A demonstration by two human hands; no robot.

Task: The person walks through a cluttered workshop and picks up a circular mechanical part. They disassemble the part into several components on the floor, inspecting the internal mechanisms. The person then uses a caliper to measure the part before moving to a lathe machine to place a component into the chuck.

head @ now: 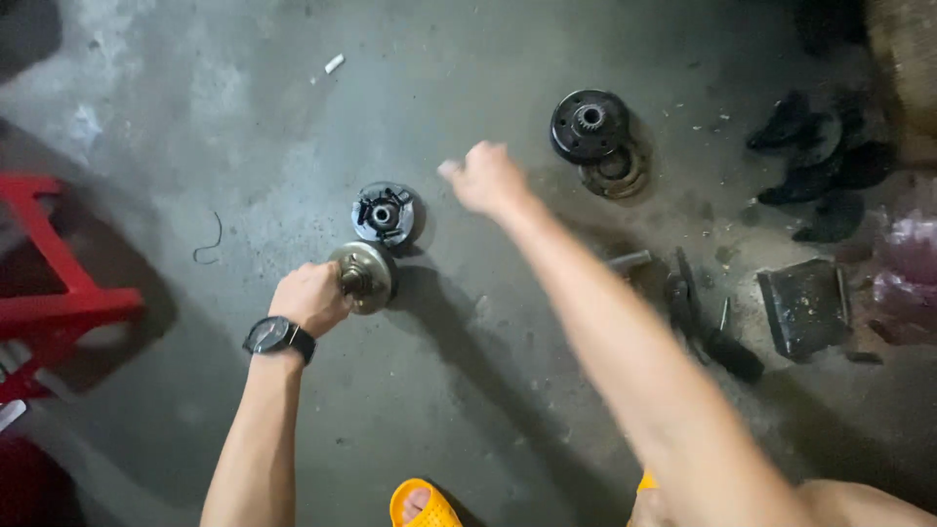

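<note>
My left hand [310,296], with a black wristwatch [278,337] on the wrist, grips a round grey metal clutch drum [367,276] standing on edge on the concrete floor. Just beyond it lies a dark round clutch part [384,213], flat on the floor. My right hand [485,178] is stretched out above the floor to the right of that part, fingers curled; it is blurred and whether it pinches something small is unclear. Farther right lie a black toothed hub disc [589,123] and a rusty ring [615,172].
A red stand [49,283] is at the left edge. Dark tools [705,327], a black flat block [806,307], black rags [820,161] and pink plastic bags [908,268] lie at the right. A wire piece [207,244] lies on the floor; my yellow sandal [425,506] is at the bottom.
</note>
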